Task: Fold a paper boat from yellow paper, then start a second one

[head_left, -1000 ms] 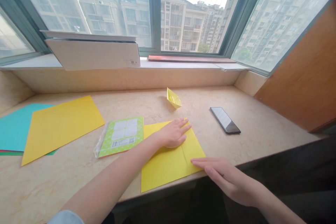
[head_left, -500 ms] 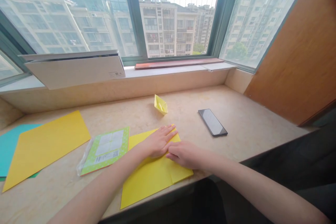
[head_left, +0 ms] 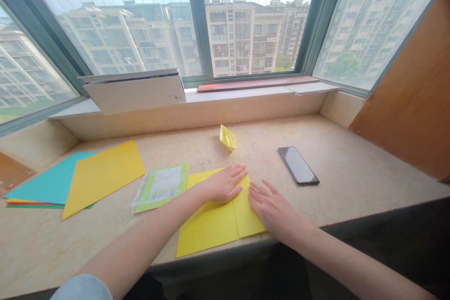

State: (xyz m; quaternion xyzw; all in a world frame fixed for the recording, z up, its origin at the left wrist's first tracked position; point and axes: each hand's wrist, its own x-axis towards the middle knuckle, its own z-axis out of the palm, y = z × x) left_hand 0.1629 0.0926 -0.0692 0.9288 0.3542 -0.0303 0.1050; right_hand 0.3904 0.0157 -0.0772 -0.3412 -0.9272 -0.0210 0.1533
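A large sheet of yellow paper (head_left: 207, 232) lies on the stone ledge, its right side folded over into a flap (head_left: 248, 218). My left hand (head_left: 225, 183) rests flat on the upper part of the paper, fingers stretched toward the fold. At the paper's right edge is my right hand (head_left: 270, 204), its fingers apart and touching the folded edge. Beyond the hands stands a small folded yellow paper boat (head_left: 228, 138).
A black phone (head_left: 298, 165) lies to the right. Left of the yellow paper are a green packet (head_left: 163, 187) in clear wrap, an orange-yellow sheet (head_left: 103, 176) and a turquoise sheet (head_left: 49, 180) over other coloured ones. A white box (head_left: 135, 93) leans on the windowsill.
My right hand has moved from the middle of the flap out to its right edge, and its curled fingers have spread. My left hand stays flat on the paper. The view has turned left.
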